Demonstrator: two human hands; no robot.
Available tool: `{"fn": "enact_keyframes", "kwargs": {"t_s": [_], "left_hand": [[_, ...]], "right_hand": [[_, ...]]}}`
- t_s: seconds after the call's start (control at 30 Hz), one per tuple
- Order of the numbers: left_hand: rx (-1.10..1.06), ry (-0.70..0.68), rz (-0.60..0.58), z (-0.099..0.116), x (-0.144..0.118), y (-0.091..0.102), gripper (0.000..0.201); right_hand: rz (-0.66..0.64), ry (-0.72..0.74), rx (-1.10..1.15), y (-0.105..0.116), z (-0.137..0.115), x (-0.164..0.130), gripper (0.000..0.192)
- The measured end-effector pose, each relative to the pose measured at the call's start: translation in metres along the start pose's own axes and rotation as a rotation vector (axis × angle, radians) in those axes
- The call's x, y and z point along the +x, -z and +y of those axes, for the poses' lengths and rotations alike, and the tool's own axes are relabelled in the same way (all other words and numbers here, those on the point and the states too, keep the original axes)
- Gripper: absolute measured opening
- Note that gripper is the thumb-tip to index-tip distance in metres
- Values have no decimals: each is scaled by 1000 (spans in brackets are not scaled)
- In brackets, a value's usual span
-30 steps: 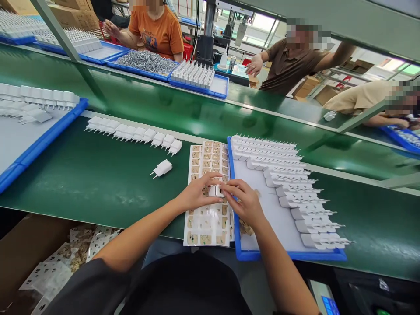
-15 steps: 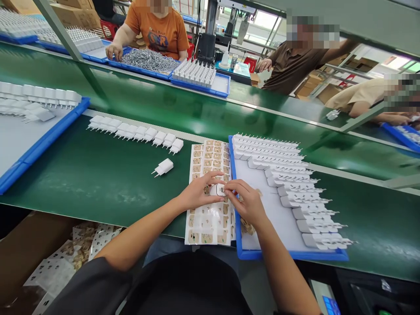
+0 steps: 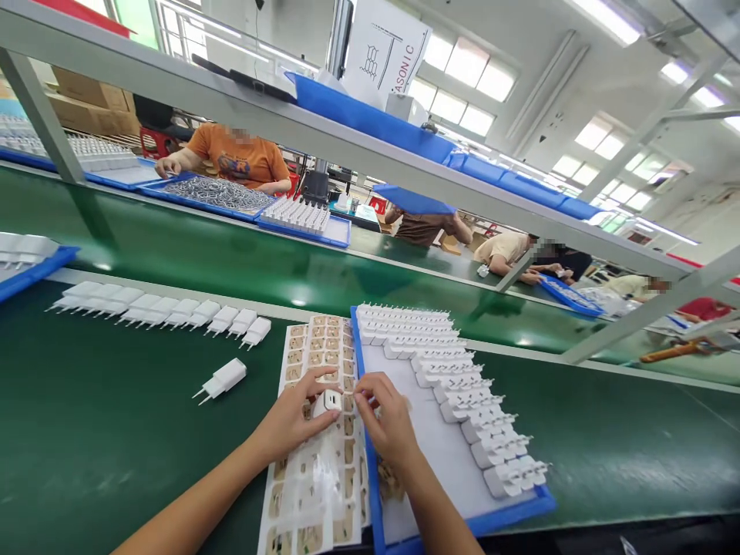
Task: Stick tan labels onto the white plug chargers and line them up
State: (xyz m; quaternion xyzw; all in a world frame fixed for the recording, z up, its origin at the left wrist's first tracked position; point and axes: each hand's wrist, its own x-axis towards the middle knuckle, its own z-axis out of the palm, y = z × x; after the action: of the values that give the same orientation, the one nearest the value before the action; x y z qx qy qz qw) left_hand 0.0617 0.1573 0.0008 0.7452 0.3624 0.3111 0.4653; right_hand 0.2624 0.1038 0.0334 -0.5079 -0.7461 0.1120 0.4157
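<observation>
My left hand (image 3: 292, 420) holds a small white charger plug (image 3: 328, 402) over a sheet of tan stickers (image 3: 315, 432) lying on the green belt. My right hand (image 3: 386, 420) has its fingertips at the plug's right end, pinched there beside the sheet's edge. Just right of the hands lies a blue-rimmed tray (image 3: 509, 512) with several white plugs (image 3: 462, 385) lined along its far and right sides.
A loose white plug (image 3: 223, 379) lies on the belt (image 3: 104, 432) left of the sheet, behind it a row of plugs (image 3: 162, 310). A second blue tray (image 3: 35, 270) sits far left. Other people work across the far belt behind a metal shelf frame (image 3: 347, 146).
The camera has tilted up, showing the shelf and ceiling. Both hands stay on the plug over the sticker sheet, hardly moved.
</observation>
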Motion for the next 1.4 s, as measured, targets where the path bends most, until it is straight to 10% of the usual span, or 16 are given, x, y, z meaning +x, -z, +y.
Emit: {"fn": "enact_keyframes", "kwargs": {"t_s": [0.53, 1.07, 1.4], "left_hand": [[-182, 80, 285, -18, 16, 11, 46], [-189, 64, 342, -24, 19, 20, 43], [-158, 37, 351, -31, 21, 19, 41]], "right_hand": [[44, -160, -80, 7, 17, 5, 27], [-352, -215, -102, 74, 29, -42, 29], [-169, -283, -177, 45, 57, -71, 30]]}}
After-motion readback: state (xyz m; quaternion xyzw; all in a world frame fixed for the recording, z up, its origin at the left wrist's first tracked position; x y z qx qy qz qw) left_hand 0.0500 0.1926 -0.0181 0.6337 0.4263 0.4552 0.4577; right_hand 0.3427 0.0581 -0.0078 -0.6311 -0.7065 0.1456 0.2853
